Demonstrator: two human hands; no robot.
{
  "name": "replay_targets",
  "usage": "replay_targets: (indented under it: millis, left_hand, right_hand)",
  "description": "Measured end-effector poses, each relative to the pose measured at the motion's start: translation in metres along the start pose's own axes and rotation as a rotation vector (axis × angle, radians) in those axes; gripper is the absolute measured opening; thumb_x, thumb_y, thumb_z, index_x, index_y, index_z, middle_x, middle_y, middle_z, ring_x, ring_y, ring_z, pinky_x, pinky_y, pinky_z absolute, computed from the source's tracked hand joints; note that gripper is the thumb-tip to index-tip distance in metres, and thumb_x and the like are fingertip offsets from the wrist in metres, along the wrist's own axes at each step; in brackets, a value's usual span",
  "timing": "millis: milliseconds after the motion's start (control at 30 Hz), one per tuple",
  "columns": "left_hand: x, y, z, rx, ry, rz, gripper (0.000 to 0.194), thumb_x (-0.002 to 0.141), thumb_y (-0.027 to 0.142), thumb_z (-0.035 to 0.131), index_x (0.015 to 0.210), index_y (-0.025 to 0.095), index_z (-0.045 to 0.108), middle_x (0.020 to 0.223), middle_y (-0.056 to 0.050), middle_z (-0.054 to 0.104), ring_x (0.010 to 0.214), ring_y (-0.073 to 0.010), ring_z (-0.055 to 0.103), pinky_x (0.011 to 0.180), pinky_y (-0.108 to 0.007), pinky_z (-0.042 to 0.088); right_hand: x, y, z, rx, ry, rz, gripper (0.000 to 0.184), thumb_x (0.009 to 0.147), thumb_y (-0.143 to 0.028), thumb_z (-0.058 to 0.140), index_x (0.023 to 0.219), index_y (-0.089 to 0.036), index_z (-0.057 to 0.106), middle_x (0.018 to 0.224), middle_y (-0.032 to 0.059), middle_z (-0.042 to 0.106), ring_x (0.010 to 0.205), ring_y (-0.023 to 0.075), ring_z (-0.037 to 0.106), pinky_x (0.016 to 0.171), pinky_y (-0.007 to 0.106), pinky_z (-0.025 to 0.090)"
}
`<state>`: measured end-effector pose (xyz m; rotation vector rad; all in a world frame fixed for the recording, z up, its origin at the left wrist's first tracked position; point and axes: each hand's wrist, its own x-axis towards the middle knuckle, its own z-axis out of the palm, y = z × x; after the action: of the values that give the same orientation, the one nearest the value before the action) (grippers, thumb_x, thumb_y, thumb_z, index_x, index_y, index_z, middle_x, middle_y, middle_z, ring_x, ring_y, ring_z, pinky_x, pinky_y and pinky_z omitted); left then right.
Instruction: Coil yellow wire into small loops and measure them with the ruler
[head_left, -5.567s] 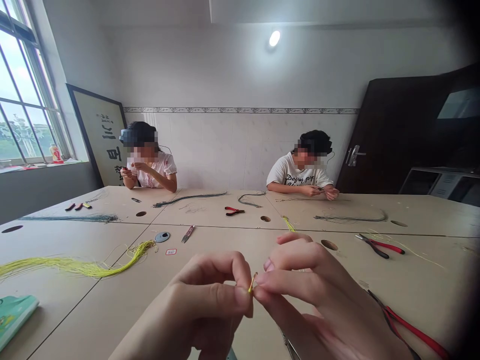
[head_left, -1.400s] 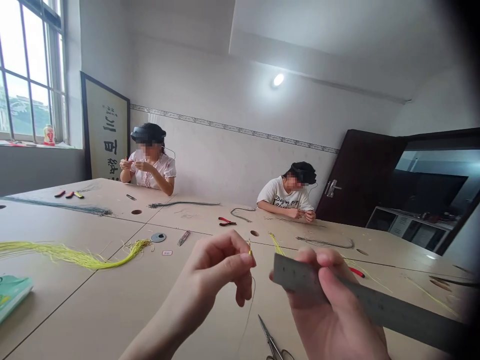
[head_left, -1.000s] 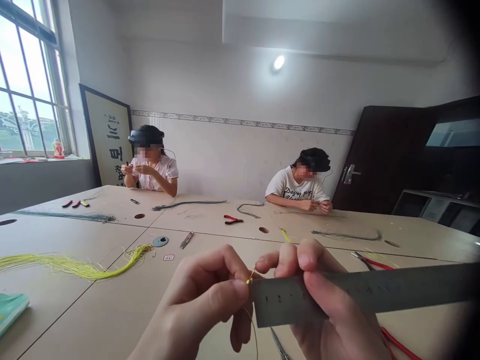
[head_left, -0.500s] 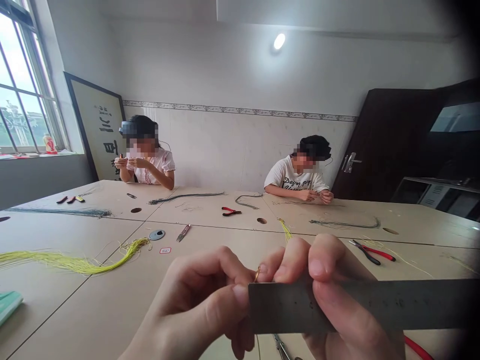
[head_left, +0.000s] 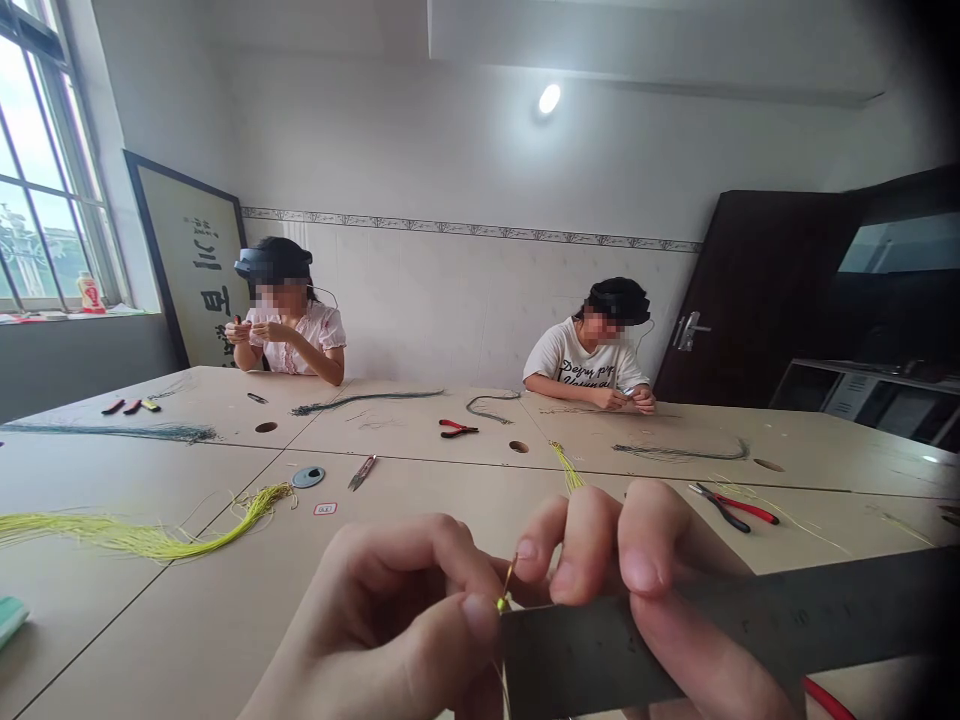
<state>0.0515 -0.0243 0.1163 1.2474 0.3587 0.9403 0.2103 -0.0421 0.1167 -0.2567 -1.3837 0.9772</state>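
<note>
Left fingers (head_left: 450,640) pinching yellow piece (head_left: 502,604), right fingers (head_left: 649,560) clasping metal ruler (head_left: 574,655), ruler's end beside piece

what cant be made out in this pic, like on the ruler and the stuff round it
Ruler, head view: far end lost in the dark right edge; part hidden by the right hand; most markings too blurred to read.
Yellow piece at the left hand, head view: too small to tell knot from bead.
Red handle, head view: cut off by the bottom edge.
Label, head view: writing too small.
</note>
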Motion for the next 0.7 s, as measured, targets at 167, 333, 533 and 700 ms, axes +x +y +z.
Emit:
replay_targets:
  millis: [167, 333, 533, 700]
  left_hand:
    - [0.001, 0.002, 0.004, 0.053, 0.002, -0.021, 0.048, 0.072, 0.052, 0.072, 0.055, 0.016, 0.044, 0.047, 0.005, 0.037, 0.043, -0.0048, 0.039, 0.043, -0.014, 0.030]
    - [0.001, 0.002, 0.004, 0.037, -0.004, -0.028, 0.048, 0.073, 0.051, 0.071, 0.056, 0.016, 0.043, 0.048, 0.005, 0.037, 0.043, -0.0047, 0.038, 0.044, -0.015, 0.028]
    - [-0.003, -0.001, -0.002, 0.001, -0.021, -0.033, 0.038, 0.077, 0.048, 0.069, 0.063, 0.016, 0.055, 0.052, 0.005, 0.041, 0.047, -0.0051, 0.043, 0.049, -0.015, 0.031]
    - [-0.004, -0.001, -0.006, -0.013, -0.050, -0.041, 0.033, 0.079, 0.047, 0.068, 0.067, 0.017, 0.060, 0.051, 0.004, 0.044, 0.048, -0.0056, 0.043, 0.050, -0.015, 0.031]
  right_hand:
    - [0.000, -0.002, 0.000, 0.000, -0.009, 0.011, 0.009, 0.091, -0.026, 0.056, 0.083, -0.028, 0.059, 0.079, -0.0033, 0.067, 0.086, 0.0121, 0.064, 0.078, 0.026, 0.058]
    - [-0.002, -0.002, -0.004, -0.006, -0.007, 0.007, 0.009, 0.091, -0.026, 0.055, 0.084, -0.028, 0.059, 0.080, -0.0027, 0.067, 0.087, 0.0133, 0.064, 0.080, 0.029, 0.057]
    - [-0.002, -0.001, -0.003, -0.010, 0.006, 0.014, 0.008, 0.090, -0.026, 0.057, 0.083, -0.029, 0.059, 0.080, -0.0016, 0.067, 0.086, 0.0155, 0.065, 0.078, 0.032, 0.058]
    - [-0.002, 0.001, -0.002, 0.004, 0.020, 0.006, 0.008, 0.090, -0.027, 0.057, 0.082, -0.029, 0.059, 0.079, -0.0032, 0.067, 0.087, 0.0137, 0.064, 0.080, 0.029, 0.058]
